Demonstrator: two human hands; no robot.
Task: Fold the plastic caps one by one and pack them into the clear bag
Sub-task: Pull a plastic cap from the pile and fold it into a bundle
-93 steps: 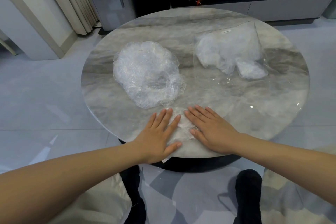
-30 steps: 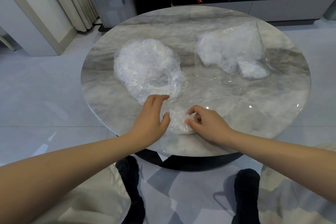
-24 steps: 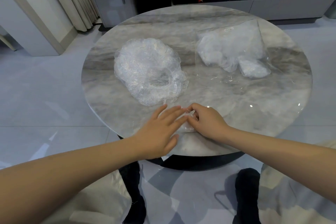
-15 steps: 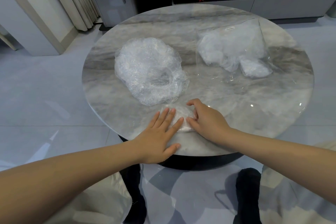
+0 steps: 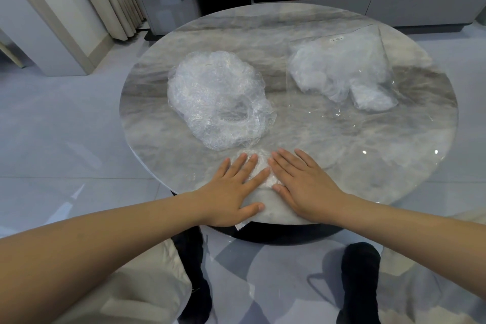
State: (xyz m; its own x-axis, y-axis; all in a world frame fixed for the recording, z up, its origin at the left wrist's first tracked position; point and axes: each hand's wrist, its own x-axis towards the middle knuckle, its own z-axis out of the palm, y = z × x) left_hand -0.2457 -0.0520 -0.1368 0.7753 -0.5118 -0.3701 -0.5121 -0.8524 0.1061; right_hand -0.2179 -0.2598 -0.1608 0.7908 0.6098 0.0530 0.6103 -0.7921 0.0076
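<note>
Setting: a round grey marbled surface (image 5: pixel 342 155) is seen from above, with a pale tiled floor around it and a low cabinet (image 5: pixel 342 8) behind.
Left hand (image 5: pixel 231 192): it is laid palm down at the near edge of the surface, with the fingers (image 5: pixel 243 163) held straight and slightly spread, pressed onto a folded cap.
Right hand (image 5: pixel 302 184): it is laid palm down just beside the left one, the fingers straight and close together, pressed onto the same cap.
Folded cap (image 5: pixel 259 166): a small flattened piece of crinkled clear plastic is pinned between and under both hands; only a strip of it is shown.
Pile of caps (image 5: pixel 218 97): a loose heap of crumpled clear plastic caps is placed left of centre, just beyond the hands.
Clear bag (image 5: pixel 339 71): it is laid flat at the far right of the surface, well apart from the hands, with whitish folded caps seen inside it.
Below the surface: two dark-clad feet are seen on the floor.
</note>
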